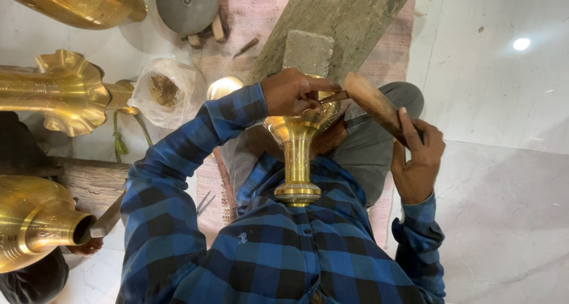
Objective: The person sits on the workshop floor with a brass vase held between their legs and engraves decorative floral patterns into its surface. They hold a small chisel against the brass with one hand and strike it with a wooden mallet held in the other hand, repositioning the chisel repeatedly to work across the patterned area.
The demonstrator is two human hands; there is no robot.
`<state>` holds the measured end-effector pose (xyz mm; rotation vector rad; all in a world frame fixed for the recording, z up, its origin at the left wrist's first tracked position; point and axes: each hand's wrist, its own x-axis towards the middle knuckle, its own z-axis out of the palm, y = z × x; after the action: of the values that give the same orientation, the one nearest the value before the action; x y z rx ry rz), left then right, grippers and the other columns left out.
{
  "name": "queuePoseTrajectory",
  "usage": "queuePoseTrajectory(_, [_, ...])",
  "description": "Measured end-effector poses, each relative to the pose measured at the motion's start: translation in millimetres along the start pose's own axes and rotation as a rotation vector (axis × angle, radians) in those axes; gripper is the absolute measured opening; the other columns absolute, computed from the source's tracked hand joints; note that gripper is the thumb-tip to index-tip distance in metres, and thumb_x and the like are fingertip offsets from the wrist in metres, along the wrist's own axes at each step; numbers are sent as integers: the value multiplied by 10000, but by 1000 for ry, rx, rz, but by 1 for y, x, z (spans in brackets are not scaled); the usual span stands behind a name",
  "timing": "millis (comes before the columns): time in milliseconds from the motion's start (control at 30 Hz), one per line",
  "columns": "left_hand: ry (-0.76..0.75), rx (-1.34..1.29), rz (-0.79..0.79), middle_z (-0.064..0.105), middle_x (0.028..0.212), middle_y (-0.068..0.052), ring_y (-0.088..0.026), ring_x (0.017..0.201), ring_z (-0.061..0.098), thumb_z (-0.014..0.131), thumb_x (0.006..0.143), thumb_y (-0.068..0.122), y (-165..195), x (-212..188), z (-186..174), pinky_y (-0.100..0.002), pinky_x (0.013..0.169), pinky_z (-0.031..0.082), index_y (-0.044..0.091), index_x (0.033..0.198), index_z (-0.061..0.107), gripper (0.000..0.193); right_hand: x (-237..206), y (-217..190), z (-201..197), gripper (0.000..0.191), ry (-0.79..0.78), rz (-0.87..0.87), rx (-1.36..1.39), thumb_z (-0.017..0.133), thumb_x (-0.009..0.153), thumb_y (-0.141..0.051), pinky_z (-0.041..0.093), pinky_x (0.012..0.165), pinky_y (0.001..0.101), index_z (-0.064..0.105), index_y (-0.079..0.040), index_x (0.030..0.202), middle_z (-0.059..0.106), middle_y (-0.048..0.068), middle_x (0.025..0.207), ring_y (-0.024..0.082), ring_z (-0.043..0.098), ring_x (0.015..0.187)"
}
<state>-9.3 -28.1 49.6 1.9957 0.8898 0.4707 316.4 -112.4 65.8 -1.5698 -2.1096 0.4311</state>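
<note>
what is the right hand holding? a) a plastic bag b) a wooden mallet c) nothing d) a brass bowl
b: the right hand grips the handle of a wooden mallet, raised beside the brass stand, whose top the left hand steadies with a thin tool against it.

left hand [291,91]: fingers curled, gripping | right hand [418,156]: closed, thumb raised
</note>
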Motion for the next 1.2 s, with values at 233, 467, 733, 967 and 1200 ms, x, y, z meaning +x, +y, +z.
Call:
queuePoseTrajectory(233, [43, 34, 34, 799, 975, -129, -202, 767, 798, 775, 927, 117, -5, -1, 5, -342, 696, 647, 166, 1431, 579, 544, 1, -7, -6, 603, -39, 168, 328, 651, 988, 44, 537, 1048, 349, 536, -149, 1547, 559, 172, 1297, 263, 598, 1237])
queuePoseTrajectory(467, [43, 57, 31, 792, 1020, -135, -220, 756, 792, 718, 916, 33, -12, 0, 8, -368, 708, 643, 184, 1460, 566, 584, 5, -14, -6, 621, 47, 98, 222, 697, 960, 35, 455, 1113, 391, 527, -190, 1513, 591, 121, 1322, 277, 569, 1250])
queuePoseTrajectory(733, [93, 53, 28, 784, 1034, -153, -234, 802, 794, 744, 920, 66, -14, -5, 10, -371, 749, 649, 191, 1495, 529, 626, 4, -9, -5, 661, -21, 119, 233, 663, 990, 40, 541, 1111, 341, 538, -263, 1564, 565, 159, 1305, 275, 597, 1260])
queuePoseTrajectory(967, [69, 72, 22, 790, 997, -151, -245, 800, 792, 746, 915, 59, -10, -7, 8, -379, 738, 644, 169, 1502, 533, 634, 5, -12, -5, 622, 65, -8, 113, 705, 955, 8, 500, 1046, 407, 527, -187, 1518, 593, 118, 1319, 261, 586, 1216])
queuePoseTrajectory(1200, [94, -3, 1, 798, 1047, -125, -218, 848, 804, 756, 929, 95, -16, -10, 12, -365, 792, 657, 156, 1482, 528, 601, 3, -1, -3, 467, 98, 49, 397, 702, 1060, -3, 541, 1034, 384, 607, -194, 1475, 585, 143, 1237, 259, 621, 1142])
